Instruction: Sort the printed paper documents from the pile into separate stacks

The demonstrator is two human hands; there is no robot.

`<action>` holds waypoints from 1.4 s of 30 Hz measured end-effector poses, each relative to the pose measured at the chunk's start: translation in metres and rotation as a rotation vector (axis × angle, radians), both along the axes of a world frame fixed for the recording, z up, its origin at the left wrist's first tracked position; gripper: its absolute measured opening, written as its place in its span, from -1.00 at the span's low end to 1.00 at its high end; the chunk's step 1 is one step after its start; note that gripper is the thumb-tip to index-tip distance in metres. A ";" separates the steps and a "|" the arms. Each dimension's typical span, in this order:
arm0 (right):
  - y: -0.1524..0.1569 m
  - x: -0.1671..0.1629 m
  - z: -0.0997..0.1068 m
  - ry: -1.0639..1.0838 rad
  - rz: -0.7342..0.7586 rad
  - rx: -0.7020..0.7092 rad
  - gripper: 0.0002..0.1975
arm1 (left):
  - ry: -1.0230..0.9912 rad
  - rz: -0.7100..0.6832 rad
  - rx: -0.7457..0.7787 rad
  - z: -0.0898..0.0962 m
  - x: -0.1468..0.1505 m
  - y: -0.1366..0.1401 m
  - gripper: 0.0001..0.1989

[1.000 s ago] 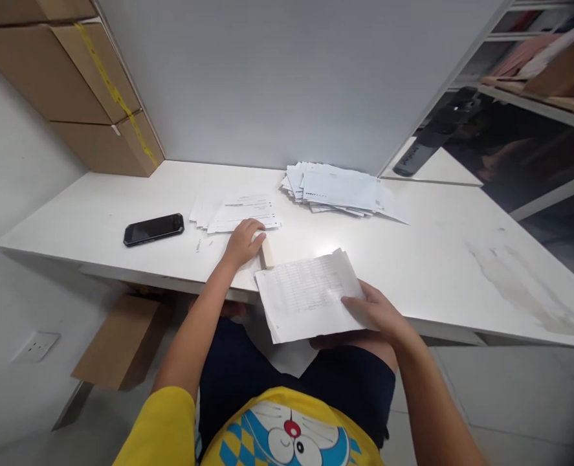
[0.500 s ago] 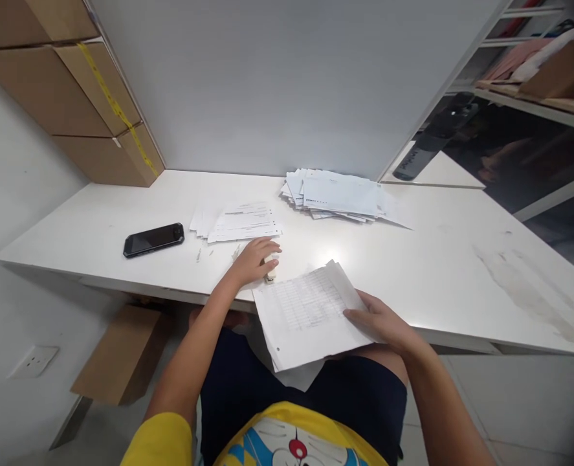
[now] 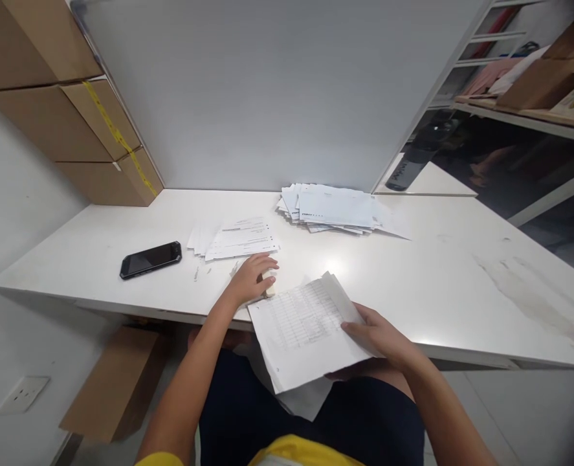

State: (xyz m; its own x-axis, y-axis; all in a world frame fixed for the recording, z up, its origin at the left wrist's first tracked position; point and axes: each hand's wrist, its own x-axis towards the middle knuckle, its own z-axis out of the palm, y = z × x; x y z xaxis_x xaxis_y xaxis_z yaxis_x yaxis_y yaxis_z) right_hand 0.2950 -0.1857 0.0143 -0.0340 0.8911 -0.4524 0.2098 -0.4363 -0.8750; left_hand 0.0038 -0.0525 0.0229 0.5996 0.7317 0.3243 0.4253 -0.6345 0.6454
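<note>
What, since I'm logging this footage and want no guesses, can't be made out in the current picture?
All in the head view:
Pale object: partly covered by the left hand, so its full shape is hidden.
Right hand: its fingers underneath are hidden by the held papers.
Print on those papers: too small and blurred to read.
Yellow shirt: cut off by the bottom edge.
</note>
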 end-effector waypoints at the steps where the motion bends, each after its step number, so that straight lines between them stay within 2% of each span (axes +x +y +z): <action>1: 0.001 0.001 -0.001 -0.003 0.000 -0.003 -0.39 | 0.007 0.000 -0.001 0.000 0.000 0.000 -0.74; 10: 0.001 -0.003 0.008 -0.105 -0.040 0.019 -0.45 | 0.029 -0.015 -0.001 -0.004 0.001 0.004 -0.73; 18: 0.008 -0.008 -0.004 -0.079 -0.226 0.048 -0.43 | 0.117 -0.021 0.023 -0.001 0.003 -0.001 -0.68; 23: 0.010 -0.007 -0.002 -0.035 -0.242 -0.002 -0.43 | 0.250 -0.078 0.037 0.005 0.006 -0.007 -0.60; 28: 0.013 -0.006 0.002 -0.008 -0.217 0.000 -0.48 | 0.342 -0.089 0.086 0.002 0.006 -0.010 -0.58; 31: 0.014 -0.004 -0.003 0.000 -0.220 -0.025 -0.51 | 0.353 -0.082 0.081 0.002 0.005 -0.012 -0.56; 34: 0.020 0.009 -0.017 0.046 -0.216 -0.039 -0.47 | 0.324 -0.066 0.083 0.002 0.004 -0.014 -0.55; 36: 0.028 0.026 -0.029 0.071 -0.256 0.014 -0.47 | 0.294 -0.052 0.087 0.000 0.002 -0.014 -0.55; 39: 0.052 0.058 -0.040 0.029 -0.460 0.141 -0.56 | 0.254 -0.020 0.087 -0.005 0.000 -0.012 -0.54; 42: 0.093 0.085 -0.036 -0.060 -0.620 0.297 -0.62 | 0.241 0.011 0.071 -0.009 0.000 -0.011 -0.51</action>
